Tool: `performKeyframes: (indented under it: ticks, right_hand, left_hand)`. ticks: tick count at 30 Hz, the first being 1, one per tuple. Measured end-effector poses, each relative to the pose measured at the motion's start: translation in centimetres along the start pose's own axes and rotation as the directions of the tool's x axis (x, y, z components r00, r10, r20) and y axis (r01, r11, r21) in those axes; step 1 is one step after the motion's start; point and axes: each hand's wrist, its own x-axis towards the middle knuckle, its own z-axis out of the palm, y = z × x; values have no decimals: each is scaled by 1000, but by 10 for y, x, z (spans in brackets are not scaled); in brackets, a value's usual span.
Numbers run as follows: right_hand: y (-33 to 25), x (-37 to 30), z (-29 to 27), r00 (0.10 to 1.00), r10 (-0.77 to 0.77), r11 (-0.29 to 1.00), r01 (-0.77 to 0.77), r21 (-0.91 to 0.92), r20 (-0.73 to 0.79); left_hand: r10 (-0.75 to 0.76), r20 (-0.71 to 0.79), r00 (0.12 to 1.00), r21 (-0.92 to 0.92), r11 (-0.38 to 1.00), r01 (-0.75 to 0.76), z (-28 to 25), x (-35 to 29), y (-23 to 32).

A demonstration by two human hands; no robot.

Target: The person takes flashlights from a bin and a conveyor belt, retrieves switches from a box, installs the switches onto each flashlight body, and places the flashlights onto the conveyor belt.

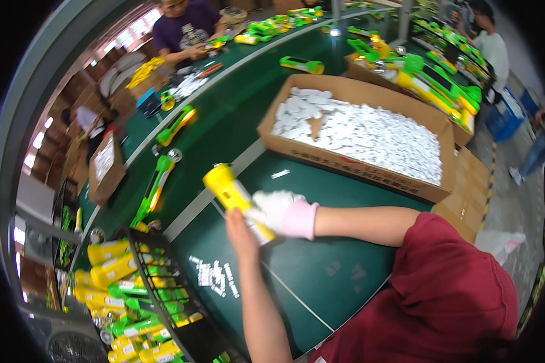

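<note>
A yellow flashlight body (227, 190) is held at a slant over the green bench, its dark end up and to the left. My bare left hand (241, 233) is closed on its lower side. My right hand (278, 212), in a white glove with a pink cuff, grips it from the right; the glove hides part of the barrel. A pale patch shows on the barrel beside the glove. On the bench beyond my hands lies a small white strip (280, 173). White paper pieces or printed marks (213, 277) show to the left of my left forearm; I cannot tell which.
An open cardboard box (357, 158) of small white pieces stands ahead to the right. A black crate (157, 284) of yellow and green flashlights is at left. Green-and-yellow flashlights (154, 187) lie on the conveyor. Another box (463, 136) holds more flashlights. A co-worker (188, 36) works across the conveyor.
</note>
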Motion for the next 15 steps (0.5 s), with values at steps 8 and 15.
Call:
performKeyframes:
  ticks: [8, 15]
  right_hand:
    - [87, -91, -151, 959, 49, 922, -151, -357, -278]
    - [165, -100, -181, 934, 350, 776, -246, -580, 73]
  left_hand:
    - [-140, 179, 974, -532, 819, 215, -10, 2, 26]
    - [-84, 263, 961, -563, 795, 224, -12, 5, 22]
